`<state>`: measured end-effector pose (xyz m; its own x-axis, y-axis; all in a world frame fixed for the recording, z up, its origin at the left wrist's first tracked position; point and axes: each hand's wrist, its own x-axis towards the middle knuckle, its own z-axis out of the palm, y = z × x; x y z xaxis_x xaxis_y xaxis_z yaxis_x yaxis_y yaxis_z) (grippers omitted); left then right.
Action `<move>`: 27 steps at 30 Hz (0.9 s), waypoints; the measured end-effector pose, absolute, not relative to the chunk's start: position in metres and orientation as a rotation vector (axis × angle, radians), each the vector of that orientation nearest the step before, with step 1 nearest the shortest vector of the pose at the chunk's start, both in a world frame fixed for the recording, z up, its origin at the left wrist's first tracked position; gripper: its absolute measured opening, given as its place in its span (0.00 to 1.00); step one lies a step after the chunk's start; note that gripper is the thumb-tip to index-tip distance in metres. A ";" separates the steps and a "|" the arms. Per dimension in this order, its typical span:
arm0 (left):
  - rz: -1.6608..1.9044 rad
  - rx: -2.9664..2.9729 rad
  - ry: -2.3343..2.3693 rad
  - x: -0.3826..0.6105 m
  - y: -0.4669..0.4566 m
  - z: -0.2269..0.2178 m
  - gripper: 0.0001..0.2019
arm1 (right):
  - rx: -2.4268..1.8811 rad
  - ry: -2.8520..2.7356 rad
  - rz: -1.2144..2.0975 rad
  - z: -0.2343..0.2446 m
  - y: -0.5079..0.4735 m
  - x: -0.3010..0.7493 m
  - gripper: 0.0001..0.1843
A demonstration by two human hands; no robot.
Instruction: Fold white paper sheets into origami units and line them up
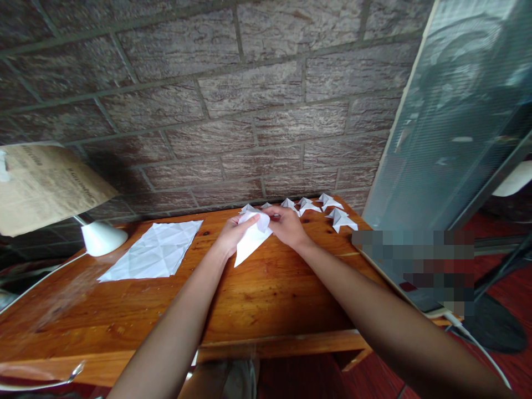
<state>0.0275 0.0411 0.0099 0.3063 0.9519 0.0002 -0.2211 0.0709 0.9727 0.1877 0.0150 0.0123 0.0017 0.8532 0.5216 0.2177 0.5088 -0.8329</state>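
Left hand (233,235): I pinch the folded paper (251,245) at its left edge, thumb on top.
Right hand (290,224): fingers curled at its right edge, the tips partly hidden.
Paper's place: above the worktop (274,305), central, one corner pointing near.
Handling: likely light, soft, easily creased; I'd best hold the folded edges.
Beyond: creased sheets (155,252) left; small folded shapes (343,220) far right.

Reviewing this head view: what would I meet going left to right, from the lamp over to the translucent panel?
Lamp, creased paper sheets, left hand, held paper, right hand, frontmost folded piece, translucent panel.
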 end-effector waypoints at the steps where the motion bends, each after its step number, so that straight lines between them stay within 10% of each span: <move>1: 1.063 1.151 0.842 0.028 0.042 0.010 0.20 | -0.964 -1.523 0.658 0.012 0.015 0.188 0.07; 27: 1.138 1.238 0.890 0.023 0.042 0.016 0.22 | -0.947 -1.395 0.984 0.018 0.015 0.191 0.17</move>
<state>0.0231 0.0418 0.0156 0.2358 0.9690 0.0735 -0.1625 -0.0353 0.9861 0.1908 0.0153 0.0184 -0.0492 0.9436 0.3274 0.0077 0.3281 -0.9446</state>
